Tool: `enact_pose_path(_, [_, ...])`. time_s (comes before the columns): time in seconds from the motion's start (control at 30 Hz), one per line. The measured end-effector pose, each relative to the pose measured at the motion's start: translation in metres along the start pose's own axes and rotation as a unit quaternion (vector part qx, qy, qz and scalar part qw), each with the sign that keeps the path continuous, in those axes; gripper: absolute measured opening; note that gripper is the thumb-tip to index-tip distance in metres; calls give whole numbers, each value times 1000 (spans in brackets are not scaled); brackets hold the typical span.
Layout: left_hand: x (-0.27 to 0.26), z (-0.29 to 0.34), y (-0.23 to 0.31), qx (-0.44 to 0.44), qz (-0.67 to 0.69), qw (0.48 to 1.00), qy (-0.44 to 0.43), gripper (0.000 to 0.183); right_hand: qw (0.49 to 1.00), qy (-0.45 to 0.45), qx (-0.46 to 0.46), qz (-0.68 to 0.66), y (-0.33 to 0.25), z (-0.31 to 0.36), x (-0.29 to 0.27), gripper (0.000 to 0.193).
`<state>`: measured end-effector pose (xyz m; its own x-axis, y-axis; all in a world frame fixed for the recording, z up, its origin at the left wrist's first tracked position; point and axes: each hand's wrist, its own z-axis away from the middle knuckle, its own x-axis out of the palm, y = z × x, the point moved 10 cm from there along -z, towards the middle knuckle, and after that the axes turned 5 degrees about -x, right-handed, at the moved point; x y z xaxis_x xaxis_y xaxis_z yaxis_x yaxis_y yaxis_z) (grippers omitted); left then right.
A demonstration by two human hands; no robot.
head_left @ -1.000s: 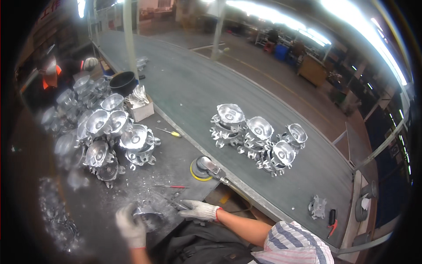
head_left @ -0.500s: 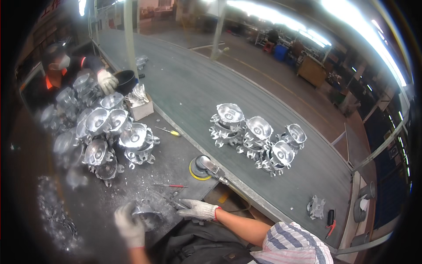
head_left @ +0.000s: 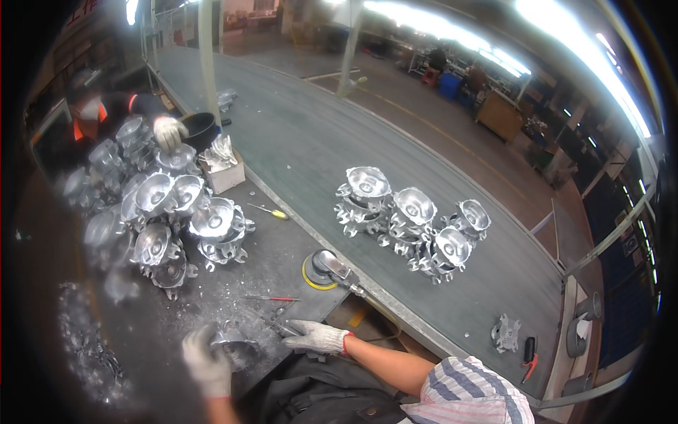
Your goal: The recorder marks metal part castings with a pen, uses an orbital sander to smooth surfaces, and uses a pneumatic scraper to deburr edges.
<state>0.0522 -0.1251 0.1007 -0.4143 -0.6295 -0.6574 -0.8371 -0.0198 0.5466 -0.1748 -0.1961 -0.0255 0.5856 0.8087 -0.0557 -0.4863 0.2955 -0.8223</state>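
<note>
A round, bowl-shaped metal casting [head_left: 236, 348] sits on the grey worktable in front of me. My left hand [head_left: 206, 360], in a white knit glove and somewhat blurred, is closed on its left edge. To the right of it, my right hand [head_left: 318, 337], gloved with a red cuff, is closed around a slim, dark metal tool [head_left: 279, 326] that points toward the casting. The tool's kind is hard to make out. Just beyond lies a thin red-handled tool [head_left: 272, 298], and a disc sander [head_left: 326, 270] with a yellow-rimmed pad rests near the table edge.
Stacked castings [head_left: 162, 205] fill the table's far left, near a co-worker's gloved hand [head_left: 169, 133]. A yellow-handled screwdriver [head_left: 272, 211] and a box of gloves [head_left: 224, 173] are nearby. More castings [head_left: 413, 212] stand on the green conveyor belt [head_left: 296, 134]. Metal scrap [head_left: 92, 353] lies lower left.
The co-worker's gloved hand has shifted slightly, down onto a casting in the pile. Both my hands stay almost where they were, and the view has moved very slightly.
</note>
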Motion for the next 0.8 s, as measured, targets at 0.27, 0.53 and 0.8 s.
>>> enact_pose_path(0.27, [2, 2, -4, -5, -7, 1000, -4, 38, 1000, 5, -2, 8, -4, 2, 0, 99])
enact_pose_path(0.53, [2, 1, -3, 1, -9, 1000, -6, 37, 1000, 5, -10, 11, 1, -2, 0, 97])
enact_pose_path(0.8, [0, 2, -3, -1, -8, 1000, 1, 37, 1000, 2, -12, 13, -6, 1, 0, 99])
